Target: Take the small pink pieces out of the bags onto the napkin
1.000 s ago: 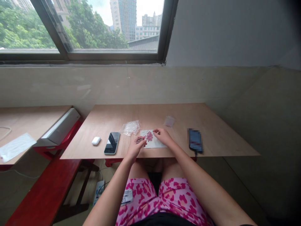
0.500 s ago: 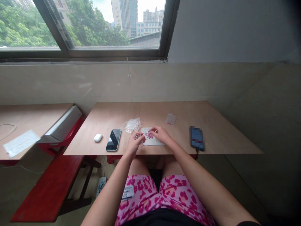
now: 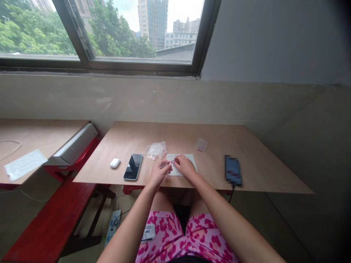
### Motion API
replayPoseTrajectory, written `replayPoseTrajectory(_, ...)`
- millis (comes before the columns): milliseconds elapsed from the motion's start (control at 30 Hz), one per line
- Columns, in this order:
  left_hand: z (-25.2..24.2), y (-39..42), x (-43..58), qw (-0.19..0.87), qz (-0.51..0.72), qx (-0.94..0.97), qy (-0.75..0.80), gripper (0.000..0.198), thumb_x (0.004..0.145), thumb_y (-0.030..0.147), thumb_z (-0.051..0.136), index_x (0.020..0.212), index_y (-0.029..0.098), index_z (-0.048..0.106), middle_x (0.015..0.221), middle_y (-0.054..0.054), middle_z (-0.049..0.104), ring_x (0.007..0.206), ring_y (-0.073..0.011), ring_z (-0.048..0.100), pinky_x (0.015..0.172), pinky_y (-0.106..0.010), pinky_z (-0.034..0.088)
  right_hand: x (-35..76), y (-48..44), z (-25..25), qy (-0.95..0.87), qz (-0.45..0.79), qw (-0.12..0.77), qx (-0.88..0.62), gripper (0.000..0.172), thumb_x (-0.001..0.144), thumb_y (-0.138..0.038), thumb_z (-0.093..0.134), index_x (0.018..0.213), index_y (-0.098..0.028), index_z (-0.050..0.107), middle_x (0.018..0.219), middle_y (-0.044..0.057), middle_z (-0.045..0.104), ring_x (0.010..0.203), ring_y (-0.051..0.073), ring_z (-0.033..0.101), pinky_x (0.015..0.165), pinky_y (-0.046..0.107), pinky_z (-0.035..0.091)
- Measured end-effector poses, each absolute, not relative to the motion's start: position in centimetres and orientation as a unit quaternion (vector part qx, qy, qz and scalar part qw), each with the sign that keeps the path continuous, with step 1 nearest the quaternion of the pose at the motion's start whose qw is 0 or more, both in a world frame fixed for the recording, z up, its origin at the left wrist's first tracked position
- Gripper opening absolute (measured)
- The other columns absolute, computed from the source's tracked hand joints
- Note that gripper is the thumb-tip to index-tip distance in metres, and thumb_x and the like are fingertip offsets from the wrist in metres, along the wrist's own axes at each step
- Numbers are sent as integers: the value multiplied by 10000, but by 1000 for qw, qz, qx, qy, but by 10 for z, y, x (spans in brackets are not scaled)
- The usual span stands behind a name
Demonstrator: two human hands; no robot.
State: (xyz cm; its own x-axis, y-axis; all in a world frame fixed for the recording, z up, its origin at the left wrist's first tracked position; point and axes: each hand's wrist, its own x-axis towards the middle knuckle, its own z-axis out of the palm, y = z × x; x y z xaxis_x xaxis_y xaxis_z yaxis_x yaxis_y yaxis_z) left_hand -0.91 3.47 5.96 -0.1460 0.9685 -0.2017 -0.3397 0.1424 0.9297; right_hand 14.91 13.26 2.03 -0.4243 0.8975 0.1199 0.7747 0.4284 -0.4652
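My left hand [image 3: 160, 172] is closed on what looks like a small clear plastic bag [image 3: 163, 164], partly covered by the fingers. My right hand [image 3: 185, 166] reaches in from the other side with its fingertips pinched, close to the left fingers. Whether a bead is between those fingertips is too small to see. Under the right hand lies a white sheet [image 3: 191, 157], and small pink beads [image 3: 172, 162] are scattered on it, mostly hidden by that hand.
Behind my left hand lie several clear plastic bags [image 3: 157, 149]. A small bag with pink beads [image 3: 201, 145] rests farther right. A phone [image 3: 133, 167] and a white earbud case [image 3: 115, 163] are at left; a blurred-out device [image 3: 233, 170] with a cable is at right.
My right hand has moved left over the beads, nearer to my left hand, and covers more of them. The left hand keeps its hold. The whole view has shifted slightly.
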Motion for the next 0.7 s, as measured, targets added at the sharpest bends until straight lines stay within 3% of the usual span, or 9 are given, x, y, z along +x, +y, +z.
replayPoseTrajectory(467,58,34,-11,559,569,336,501,444,680,415,874,968,130,691,823,-83,712,763,-206,703,743,-321,532,152,129,30,-822,179,175,-511,101,908,-174,620,885,-203,714,1006,64,701,920,186,641,793,244,431)
replayPoseTrajectory(567,60,33,-12,552,567,347,503,439,677,424,873,951,132,692,806,-76,705,741,-204,694,715,-311,518,160,132,35,-807,203,224,-507,96,893,-194,618,853,-196,705,974,67,720,912,193,655,823,260,459)
replayPoseTrajectory(700,58,33,-12,521,559,378,523,398,704,399,846,960,133,695,814,-73,708,729,-198,683,680,-294,494,167,131,52,-726,300,327,-526,151,872,-310,601,847,-185,681,850,52,729,771,196,666,727,286,507)
